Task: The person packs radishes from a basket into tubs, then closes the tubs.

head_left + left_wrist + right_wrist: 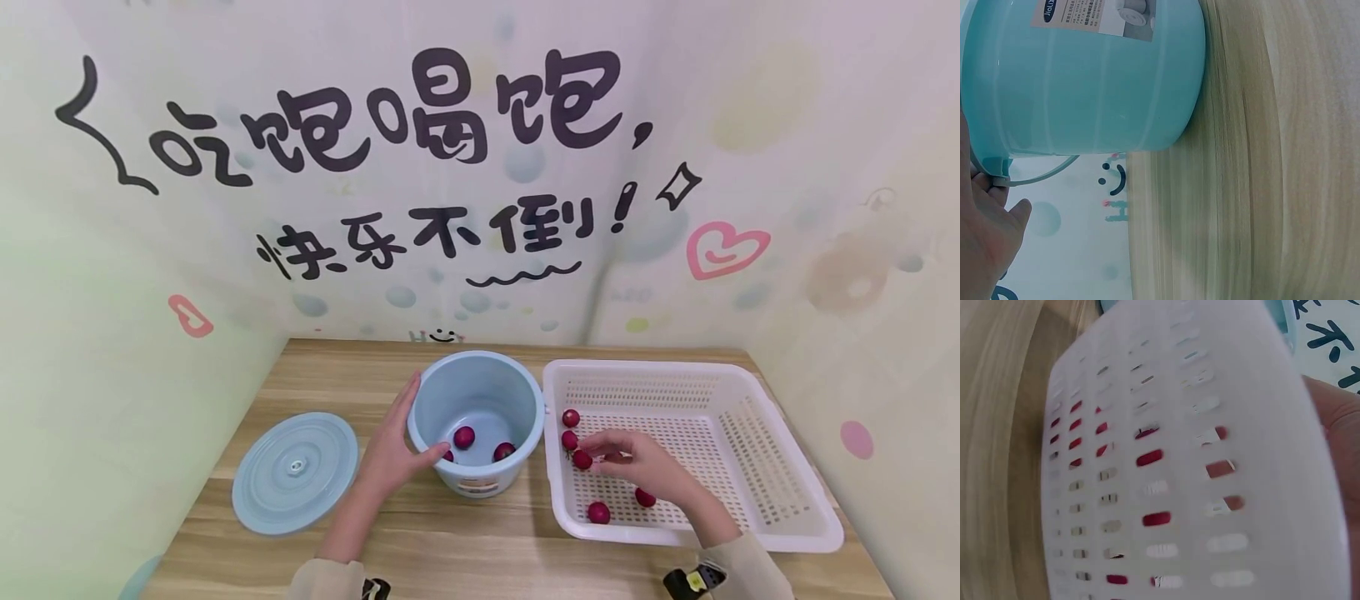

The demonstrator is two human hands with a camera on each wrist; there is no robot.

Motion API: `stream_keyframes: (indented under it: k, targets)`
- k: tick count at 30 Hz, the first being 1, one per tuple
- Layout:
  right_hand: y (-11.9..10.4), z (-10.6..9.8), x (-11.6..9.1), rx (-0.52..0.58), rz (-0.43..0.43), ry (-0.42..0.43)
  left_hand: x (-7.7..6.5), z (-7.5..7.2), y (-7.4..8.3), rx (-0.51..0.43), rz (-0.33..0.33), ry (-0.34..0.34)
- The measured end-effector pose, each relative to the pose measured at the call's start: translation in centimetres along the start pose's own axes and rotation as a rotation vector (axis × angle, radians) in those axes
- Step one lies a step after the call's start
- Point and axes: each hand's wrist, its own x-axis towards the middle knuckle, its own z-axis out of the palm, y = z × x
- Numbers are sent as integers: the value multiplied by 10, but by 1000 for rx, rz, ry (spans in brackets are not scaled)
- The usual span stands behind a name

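Observation:
In the head view, my left hand holds the left rim of a light blue bucket, thumb over the edge and fingers along the outside. The left wrist view shows its fingertips by the handle lug. Three red radishes lie in the bucket, one radish towards the middle, another partly behind my thumb. Over the left part of a white slotted basket, my right hand pinches a radish at its fingertips. Other radishes lie nearby in the basket, including a radish near the front.
A round light blue lid lies left of the bucket on the wooden table. The basket stands right beside the bucket. A wall with black lettering rises behind the table. Through the basket's slotted side, red patches show in the right wrist view.

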Motion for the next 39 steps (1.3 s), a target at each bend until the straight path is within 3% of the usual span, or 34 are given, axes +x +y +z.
stream_keyframes:
  k: [12,23,39]
  targets:
    - [23,4,-6,66,12,-167,0,2,-1,10,23,14]
    - [33,7,-6,90,124,-328,1,1,-2,-1,35,20]
    - [31,9,-8,30,259,-351,1,2,-2,9,17,13]
